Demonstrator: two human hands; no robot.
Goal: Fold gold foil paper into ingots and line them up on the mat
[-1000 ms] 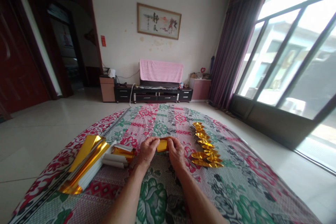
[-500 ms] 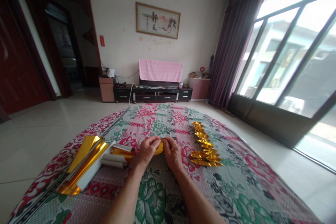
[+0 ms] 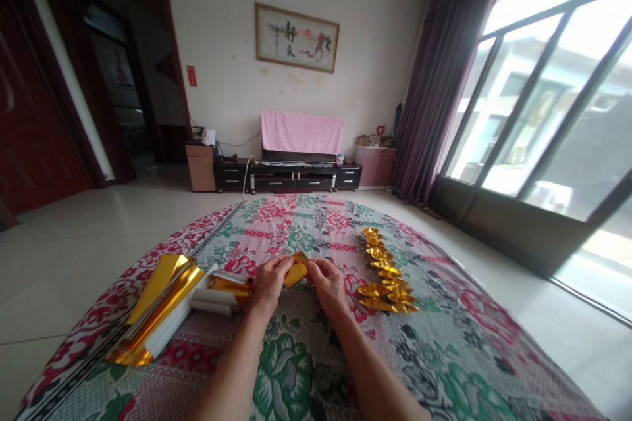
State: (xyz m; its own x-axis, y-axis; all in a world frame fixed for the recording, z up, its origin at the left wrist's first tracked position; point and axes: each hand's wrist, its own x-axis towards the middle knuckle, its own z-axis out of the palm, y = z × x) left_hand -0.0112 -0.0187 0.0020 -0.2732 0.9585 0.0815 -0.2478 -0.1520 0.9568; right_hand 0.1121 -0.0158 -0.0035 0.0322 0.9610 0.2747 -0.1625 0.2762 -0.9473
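Between my two hands is a small piece of gold foil paper (image 3: pixel 297 270), partly folded, held above the patterned cloth. My left hand (image 3: pixel 269 283) pinches its left side with thumb and fingers. At its right edge, my right hand (image 3: pixel 326 283) grips it in a pinch. Left of my hands lie white-backed gold paper rolls (image 3: pixel 213 301) and a stack of long gold foil sheets (image 3: pixel 160 309). Over on the right, several folded gold foil pieces with pointed ends (image 3: pixel 388 273) form an uneven row.
The red, green and grey flowered cloth (image 3: pixel 301 240) covers the round surface under my hands. Beyond it, a low black cabinet (image 3: pixel 296 183) stands at the wall, with a pink towel (image 3: pixel 302 133) draped above. A purple curtain (image 3: pixel 434 79) hangs beside the large window at right.
My hands have moved slightly apart, and more of the gold foil paper shows between them, its upper part now raised. The rolls, sheets and folded pieces have stayed where they were.
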